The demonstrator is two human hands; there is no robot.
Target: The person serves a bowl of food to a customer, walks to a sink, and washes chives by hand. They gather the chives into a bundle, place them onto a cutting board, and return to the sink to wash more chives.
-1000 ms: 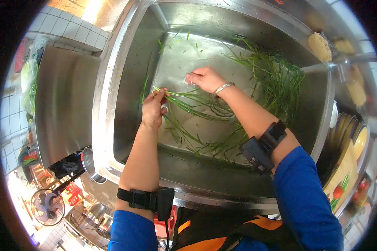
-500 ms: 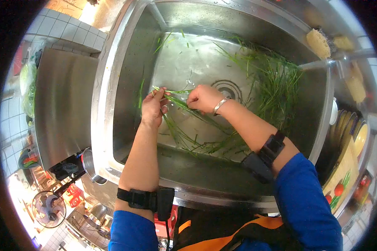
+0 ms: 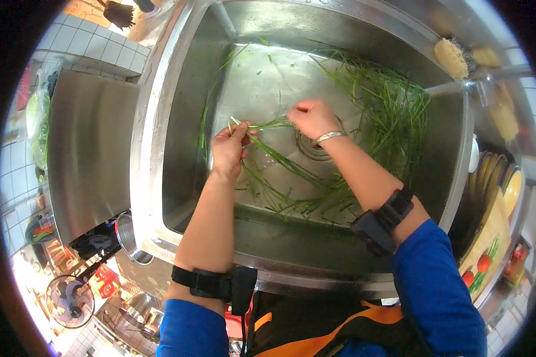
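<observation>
My left hand [image 3: 231, 150] grips a small bunch of long green chives [image 3: 280, 168] by their pale cut ends, low inside a steel sink [image 3: 161, 119]. The bunch trails down and right across the sink floor. My right hand [image 3: 313, 117], with a silver bracelet on its wrist, pinches one or two thin chive blades [image 3: 272, 124] that stretch back toward my left hand. More loose chives [image 3: 393, 113] lie heaped against the sink's right wall. The drain [image 3: 308, 146] shows just below my right wrist.
A steel draining board [image 3: 92, 149] lies left of the sink. Yellow sponges [image 3: 452, 56] sit on the far right rim by a faucet pipe [image 3: 488, 77]. Plates and a cutting board [image 3: 494, 232] stand at the right. A fan [image 3: 70, 294] is on the floor at lower left.
My right hand moved up and right, away from my left hand, and drew thin blades out of the bunch. My left hand shifted slightly right and kept its hold.
</observation>
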